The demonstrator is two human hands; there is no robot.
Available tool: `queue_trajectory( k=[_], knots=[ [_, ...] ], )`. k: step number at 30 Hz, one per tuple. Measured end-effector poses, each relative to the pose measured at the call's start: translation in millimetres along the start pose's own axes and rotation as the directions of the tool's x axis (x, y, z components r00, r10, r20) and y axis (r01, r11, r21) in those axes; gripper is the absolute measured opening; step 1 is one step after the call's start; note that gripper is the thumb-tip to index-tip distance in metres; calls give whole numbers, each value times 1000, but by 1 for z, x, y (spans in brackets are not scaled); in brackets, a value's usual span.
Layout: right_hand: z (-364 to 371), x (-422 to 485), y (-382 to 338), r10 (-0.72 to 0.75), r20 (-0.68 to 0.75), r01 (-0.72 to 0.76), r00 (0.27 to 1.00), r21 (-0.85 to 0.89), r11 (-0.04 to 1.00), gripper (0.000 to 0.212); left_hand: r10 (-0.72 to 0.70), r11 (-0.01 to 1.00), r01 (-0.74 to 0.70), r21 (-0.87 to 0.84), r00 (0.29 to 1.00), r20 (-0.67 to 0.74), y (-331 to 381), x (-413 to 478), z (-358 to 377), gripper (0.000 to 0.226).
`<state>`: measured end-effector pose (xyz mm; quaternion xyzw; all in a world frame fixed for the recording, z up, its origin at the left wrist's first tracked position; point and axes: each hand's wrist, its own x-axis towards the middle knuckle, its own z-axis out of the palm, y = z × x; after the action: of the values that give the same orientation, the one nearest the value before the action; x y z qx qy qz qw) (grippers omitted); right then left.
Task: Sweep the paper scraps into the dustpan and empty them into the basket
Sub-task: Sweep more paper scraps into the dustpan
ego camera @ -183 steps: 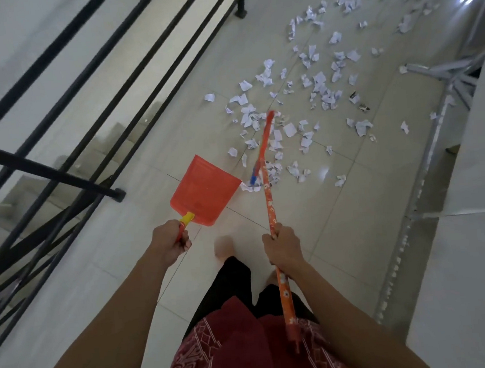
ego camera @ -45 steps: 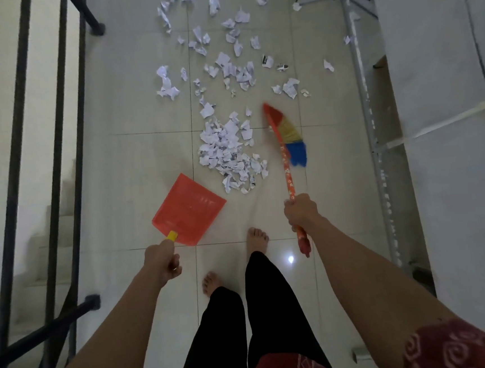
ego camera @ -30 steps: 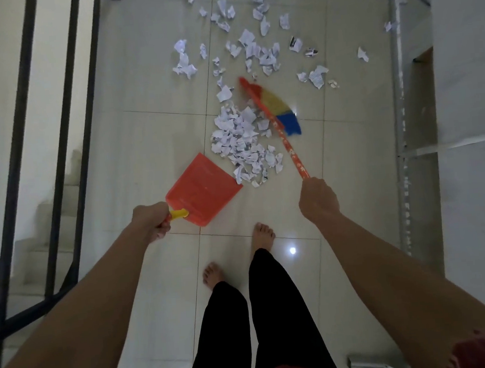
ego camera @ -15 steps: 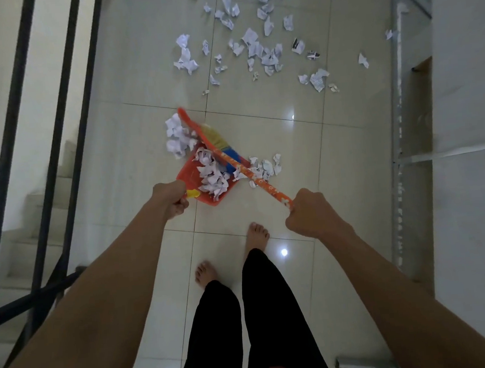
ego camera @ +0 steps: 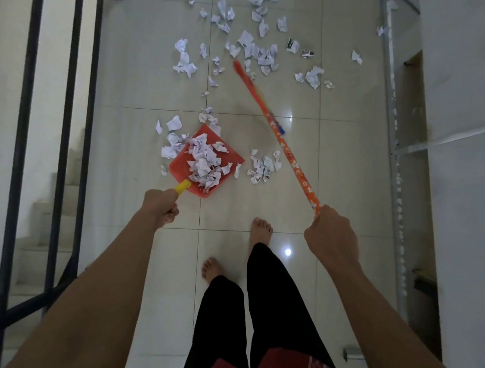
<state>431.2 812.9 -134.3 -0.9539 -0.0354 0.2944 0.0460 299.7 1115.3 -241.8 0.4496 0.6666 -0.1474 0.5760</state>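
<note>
1. At the far left a black metal railing (ego camera: 53, 147) is seen, with pale concrete stairs (ego camera: 43, 230) below and beyond it.
2. The yellow handle (ego camera: 183, 186) of a red square plastic dustpan (ego camera: 181, 166) is gripped by the left hand (ego camera: 161, 202), the fingers being curled round it. The pan is laid on the glossy pale tiled floor (ego camera: 127, 85).
3. A heap of crumpled white paper scraps (ego camera: 204, 163) is held inside the dustpan, and a few stray pieces (ego camera: 173, 143) are left just beside its far left edge.
4. A small cluster of scraps (ego camera: 263, 164) is found on the floor between the dustpan's right corner and the broom.
5. A long broom (ego camera: 295, 167) with an orange flower-patterned stick is gripped at its near end by the right hand (ego camera: 330, 234), the fingers being closed round it. The stick is slanted away towards the far scraps. Its head is blurred, so contact with the floor cannot be judged.
6. Many loose scraps (ego camera: 252, 45) are scattered farther off, well apart from the dustpan.
7. At the right a grey metal frame (ego camera: 394, 141) is set against a white wall (ego camera: 468, 164).
</note>
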Motion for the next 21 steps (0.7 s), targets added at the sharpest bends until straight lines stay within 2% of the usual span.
queue_trajectory(
  k=[4, 10, 14, 17, 21],
  knots=[
    [21, -5, 16, 117, 23, -118, 993, 65, 991, 22, 23, 998, -22, 58, 1000, -19, -23, -9, -29, 18],
    [53, -11, 33, 212, 174, -249, 962, 230, 941, 18, 34, 983, -26, 183, 999, -40, -66, -25, -57, 16],
    [69, -7, 43, 134, 227, -185, 965, 220, 958, 19, -23, 980, 25, 197, 1000, -13, -89, -18, -45, 12],
    [71, -2, 48, 68, 226, -104, 972, 148, 983, 14, -76, 983, 74, 169, 997, 10, -93, -11, -31, 10],
    [68, -1, 55, 1, 243, -27, 970, 105, 994, 10, -88, 984, 79, 160, 995, 52, -89, -8, -12, 7]
  ],
)
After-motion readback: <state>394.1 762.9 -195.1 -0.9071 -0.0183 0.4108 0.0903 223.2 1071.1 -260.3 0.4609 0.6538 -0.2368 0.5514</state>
